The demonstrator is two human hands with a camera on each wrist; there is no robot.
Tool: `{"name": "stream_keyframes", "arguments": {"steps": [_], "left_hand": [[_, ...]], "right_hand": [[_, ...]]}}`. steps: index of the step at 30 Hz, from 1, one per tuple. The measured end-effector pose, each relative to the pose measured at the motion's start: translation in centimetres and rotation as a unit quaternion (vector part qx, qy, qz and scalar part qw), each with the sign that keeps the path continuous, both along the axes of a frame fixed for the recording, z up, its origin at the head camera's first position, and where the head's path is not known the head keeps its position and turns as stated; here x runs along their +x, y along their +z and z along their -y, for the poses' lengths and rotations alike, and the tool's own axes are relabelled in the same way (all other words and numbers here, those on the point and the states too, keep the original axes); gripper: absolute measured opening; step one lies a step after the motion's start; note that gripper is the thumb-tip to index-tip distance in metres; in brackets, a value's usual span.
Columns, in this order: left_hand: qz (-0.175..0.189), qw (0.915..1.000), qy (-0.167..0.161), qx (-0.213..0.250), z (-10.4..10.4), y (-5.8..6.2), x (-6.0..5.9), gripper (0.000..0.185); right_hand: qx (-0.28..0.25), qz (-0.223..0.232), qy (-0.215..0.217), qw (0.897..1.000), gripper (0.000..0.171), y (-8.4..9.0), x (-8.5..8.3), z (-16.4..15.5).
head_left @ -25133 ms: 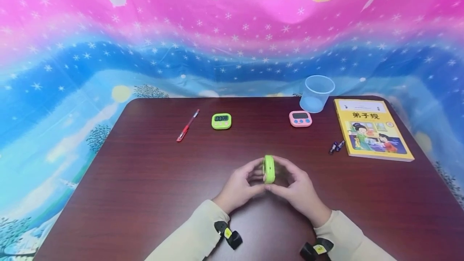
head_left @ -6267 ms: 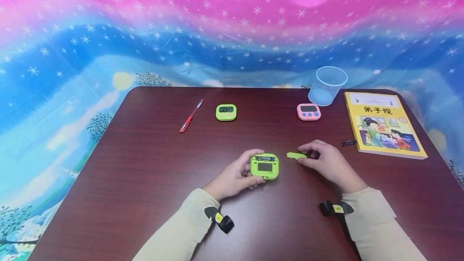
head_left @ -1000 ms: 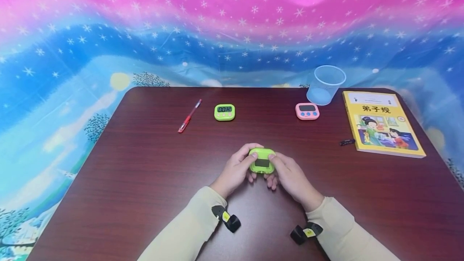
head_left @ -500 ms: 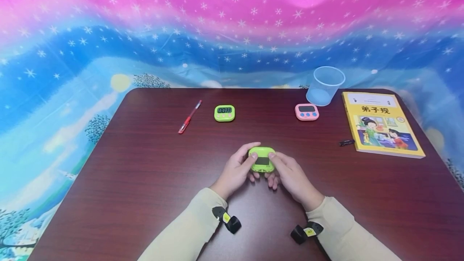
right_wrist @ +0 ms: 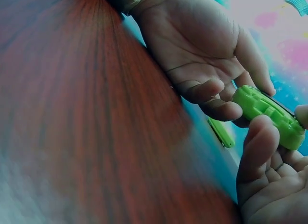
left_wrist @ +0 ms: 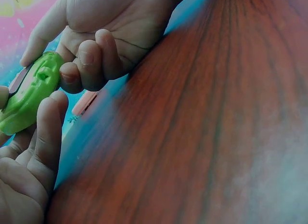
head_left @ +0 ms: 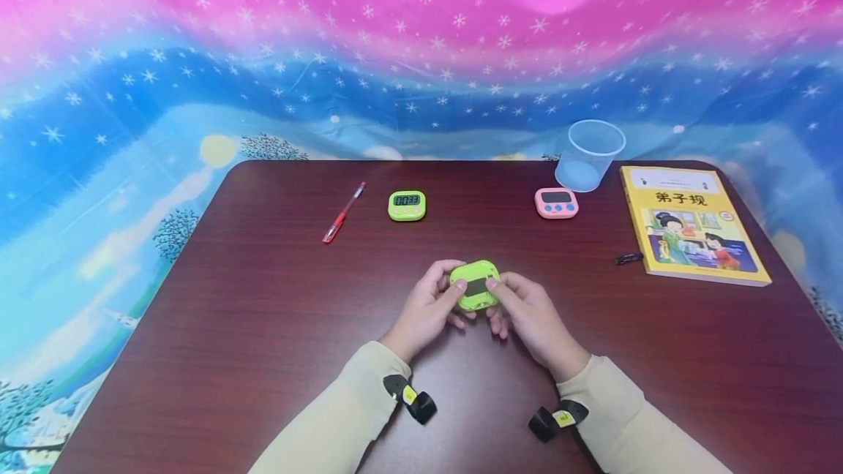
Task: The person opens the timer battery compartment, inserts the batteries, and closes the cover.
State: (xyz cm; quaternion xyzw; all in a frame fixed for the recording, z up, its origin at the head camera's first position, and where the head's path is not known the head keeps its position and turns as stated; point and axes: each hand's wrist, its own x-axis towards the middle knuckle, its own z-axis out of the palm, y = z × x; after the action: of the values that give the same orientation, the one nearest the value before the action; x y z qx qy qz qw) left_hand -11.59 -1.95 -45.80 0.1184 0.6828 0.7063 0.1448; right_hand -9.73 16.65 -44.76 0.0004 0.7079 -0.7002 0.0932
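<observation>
A lime-green digital timer (head_left: 476, 286) is held up over the table, its back with a dark rectangular plate turned up. My left hand (head_left: 424, 313) grips its left side, thumb on the back and fingers beneath. The right side is pinched by my right hand (head_left: 536, 320), thumb near the plate's right end. The battery cover sits in place along the far edge, partly behind the thumbs. Both wrist views show the green timer (left_wrist: 31, 91) edge-on between the fingertips of both hands; its display is hidden.
A second green timer (head_left: 407, 206) reading 00:33 stands behind, with a red pen (head_left: 344, 213) to its left. At the back right are a pink timer (head_left: 556, 203), a clear plastic cup (head_left: 585, 159), a yellow book (head_left: 694, 225) and small black battery-like cylinders (head_left: 628, 259).
Several seconds ago the timer's battery bay was uncovered and my right hand held the cover apart; now the cover is on. Since half a second ago, the timer has tilted slightly in both hands.
</observation>
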Motion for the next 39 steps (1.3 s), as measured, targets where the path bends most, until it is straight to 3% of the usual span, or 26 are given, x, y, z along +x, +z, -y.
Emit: {"name": "stream_keyframes", "arguments": {"steps": [7, 18, 24, 29, 39], "left_hand": [[0.003, 1.0, -0.004, 0.006, 0.05, 0.01, 0.01, 0.027], [-0.003, 0.9994, -0.029, -0.019, 0.19, 0.04, -0.01, 0.028], [-0.02, 0.9952, -0.077, -0.056, 0.35, -0.16, 0.01, 0.028], [-0.025, 0.9912, -0.116, -0.059, 0.48, -0.01, 0.06, 0.03], [-0.029, 0.9908, -0.107, -0.077, 0.44, 0.06, 0.02, 0.032]], "right_hand": [[0.005, -0.009, -0.05, 0.999, 0.028, 0.03, -0.11, -0.12], [0.013, -0.024, -0.076, 0.997, 0.031, 0.33, -0.12, -0.21], [0.02, -0.025, -0.088, 0.996, 0.024, 0.21, -0.13, -0.25], [0.021, -0.027, -0.077, 0.996, 0.021, 0.08, -0.06, -0.23], [0.025, -0.023, -0.073, 0.997, 0.024, 0.11, -0.08, -0.19]]}}
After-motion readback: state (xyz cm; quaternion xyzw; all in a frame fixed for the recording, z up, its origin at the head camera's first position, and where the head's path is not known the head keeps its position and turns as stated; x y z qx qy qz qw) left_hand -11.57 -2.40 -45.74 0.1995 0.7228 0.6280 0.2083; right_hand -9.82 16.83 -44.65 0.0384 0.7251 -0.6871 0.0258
